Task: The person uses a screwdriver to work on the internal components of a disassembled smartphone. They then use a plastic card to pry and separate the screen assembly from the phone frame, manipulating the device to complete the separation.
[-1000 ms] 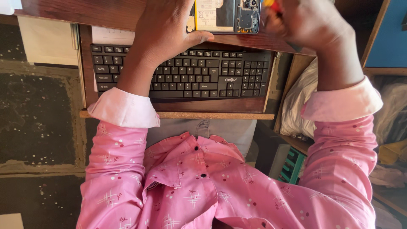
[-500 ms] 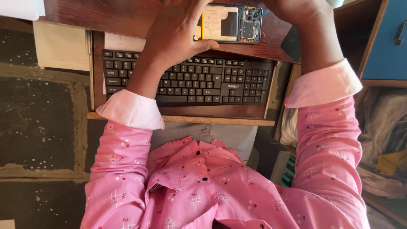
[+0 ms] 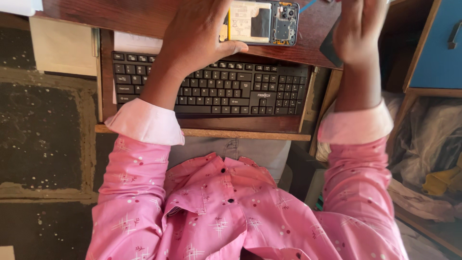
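Left hand (image 3: 199, 36) steadies an opened phone (image 3: 262, 21) on the desk (image 3: 120, 17), top of frame.
Its grip clasps the phone's edge; right hand (image 3: 361, 31) hovers, grip unclear; hold flat, firm.

Opened smartphone (image 3: 262, 21), back cover off, top centre of frame. Lies flat on the dark wooden worktop (image 3: 120, 17), long side running left-right. Pale yellow battery with a black patch fills the left part; camera cluster and circuit board at right end. Left end touched by left hand (image 3: 197, 38).
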